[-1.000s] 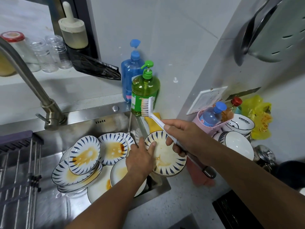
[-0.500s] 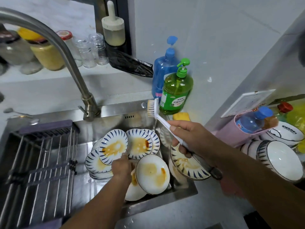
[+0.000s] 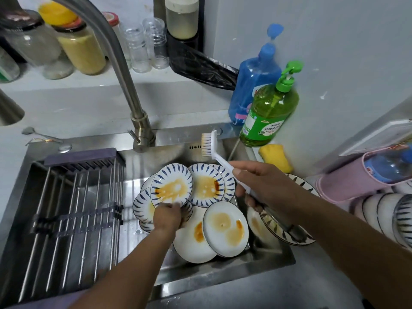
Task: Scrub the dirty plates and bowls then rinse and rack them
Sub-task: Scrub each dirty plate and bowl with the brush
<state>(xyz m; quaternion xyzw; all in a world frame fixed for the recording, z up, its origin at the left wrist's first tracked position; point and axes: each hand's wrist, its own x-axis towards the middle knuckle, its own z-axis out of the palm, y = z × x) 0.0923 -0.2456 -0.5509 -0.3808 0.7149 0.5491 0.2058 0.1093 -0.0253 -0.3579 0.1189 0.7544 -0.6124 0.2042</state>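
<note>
Down in the shiny steel sink point(image 3: 223, 273), the left hand point(image 3: 167, 216) now pinches a round blue-striped plate point(image 3: 171, 188) at nine o'clock; the right hand point(image 3: 263, 186) still grips the white bristly brush point(image 3: 210, 146).

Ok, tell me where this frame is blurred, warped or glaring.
Head view: wide-angle warp bends the faucet and tilts the green soap bottle; the blue bottle's cap is smeared, and the bowls at the right edge are soft. Soft glare lies on the sink rim. The left hand is slightly motion-blurred; the stained plates read sharply.
</note>
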